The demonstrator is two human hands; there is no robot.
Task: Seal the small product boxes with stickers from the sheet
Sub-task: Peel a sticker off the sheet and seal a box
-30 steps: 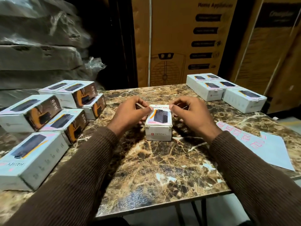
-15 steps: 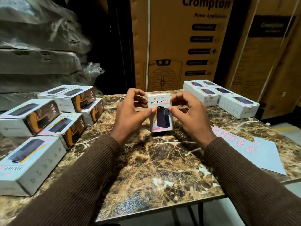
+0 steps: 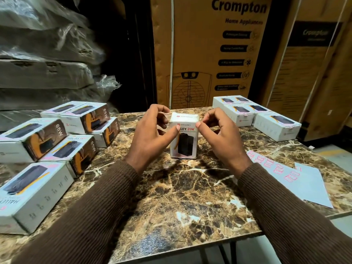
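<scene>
A small white product box (image 3: 183, 138) marked "20K" stands upright on end in the middle of the marble table (image 3: 181, 197). My left hand (image 3: 152, 134) holds its left side, thumb on the upper front corner and fingers curled behind. My right hand (image 3: 217, 134) holds the right side the same way, thumb tip on the upper front edge. The sticker sheet (image 3: 291, 178), pale with rows of pink stickers, lies flat on the table to the right of my right forearm.
Several white and brown boxes (image 3: 57, 141) are stacked at the left of the table. Several white boxes (image 3: 253, 113) lie in a group at the back right. Large cardboard cartons (image 3: 209, 50) stand behind the table, wrapped bundles (image 3: 43, 60) at the far left.
The box lay flat on the table a second ago. Both hands tipped it up and stood it on end, and they now hold its upper corners.
</scene>
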